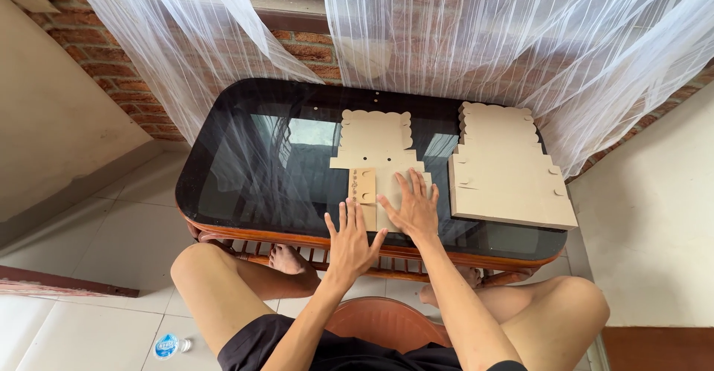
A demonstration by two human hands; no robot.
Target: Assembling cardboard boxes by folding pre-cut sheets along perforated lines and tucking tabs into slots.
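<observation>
Cardboard lies flat under both hands, whose grip is slack: fingers spread apart and pressed palm-down, closed on nothing. The right hand (pixel 415 209) rests on the lower right part of the flat cutout (pixel 376 148), its fingers pointing away from the person. The left hand (pixel 352 239) sits just beside it, nearer the surface's front edge, its fingertips touching the cutout's bottom edge beside a narrow folded strip (pixel 363 185) with small holes. The cutout has a scalloped top and lies at the middle of the dark glass surface (pixel 245 170). To its right, close by but apart, is a stack (pixel 506 174) of similar cutouts. White net curtains (pixel 446 21) hang over a brick wall behind. A small bottle (pixel 169 346) lies on the tiled floor by the person's left knee.
</observation>
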